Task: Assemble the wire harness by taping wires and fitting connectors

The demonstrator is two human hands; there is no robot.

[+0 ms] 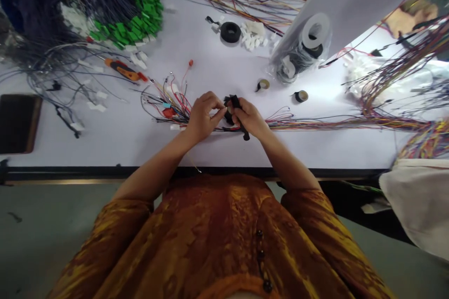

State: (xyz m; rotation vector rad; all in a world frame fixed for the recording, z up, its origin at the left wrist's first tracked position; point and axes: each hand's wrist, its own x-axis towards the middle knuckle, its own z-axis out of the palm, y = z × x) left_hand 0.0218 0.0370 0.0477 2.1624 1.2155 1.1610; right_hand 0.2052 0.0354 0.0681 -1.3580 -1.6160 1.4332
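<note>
My right hand is closed around a black piece of tape or strip near the table's front edge. Just left of it, my left hand has thumb and index finger pinched together at the black material; what lies between the fingertips is too small to make out. Beneath both hands runs a long bundle of coloured wires. Its loose ends, with a red connector and a light-blue tag, fan out beside my left hand.
An orange-handled tool, green connectors and a phone-like dark object lie left. Tape rolls sit ahead. A slanted white column stands front right. Another person's hand is at far right.
</note>
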